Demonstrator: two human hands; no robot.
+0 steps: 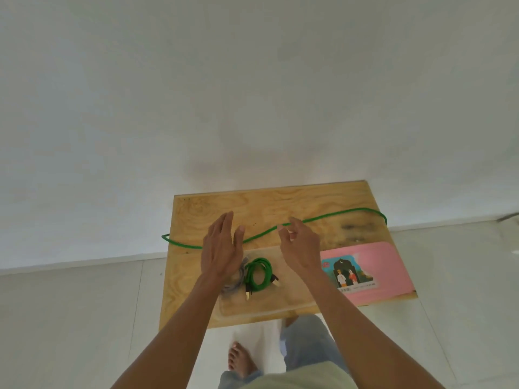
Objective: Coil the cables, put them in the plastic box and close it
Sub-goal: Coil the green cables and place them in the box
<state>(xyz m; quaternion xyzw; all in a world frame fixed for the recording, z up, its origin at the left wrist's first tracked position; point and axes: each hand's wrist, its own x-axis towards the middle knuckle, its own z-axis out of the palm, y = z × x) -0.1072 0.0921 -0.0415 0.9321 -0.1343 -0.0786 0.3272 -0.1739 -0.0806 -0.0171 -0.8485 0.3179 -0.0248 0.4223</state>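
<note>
On the wooden table (196, 209), behind the clear box (292, 301), the long green cable (337, 214) is pinched by the right hand (299, 244), the left hand (219, 245) being flat and empty; even loops should be gathered.

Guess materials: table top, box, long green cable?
Table top: plywood, seemingly unfinished; swirling grain, dark stain. Box: clear plastic, wood shows through. Long green cable: looks braided fabric sheath, matte; texture too blurred to confirm.
</note>
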